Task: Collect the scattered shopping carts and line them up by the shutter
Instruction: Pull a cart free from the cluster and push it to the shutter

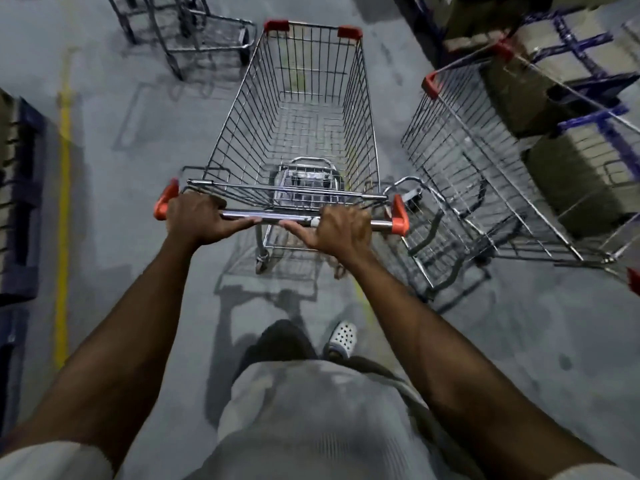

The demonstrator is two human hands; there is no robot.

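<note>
A wire shopping cart (298,109) with red corner caps stands straight ahead of me, its basket empty. My left hand (197,216) grips the left part of its metal handle bar. My right hand (341,226) grips the right part of the same bar. A second wire cart (485,161) stands close on the right, angled, its basket nearly touching the held cart's handle end. Part of a third cart frame (204,32) shows at the top left. No shutter is in view.
Blue racks with cardboard boxes (571,84) line the right side behind the second cart. Dark blue pallets or racking (20,202) run along the left edge. A yellow floor line (64,216) runs lengthwise on the grey concrete floor. My foot in a white shoe (343,337) is below the cart.
</note>
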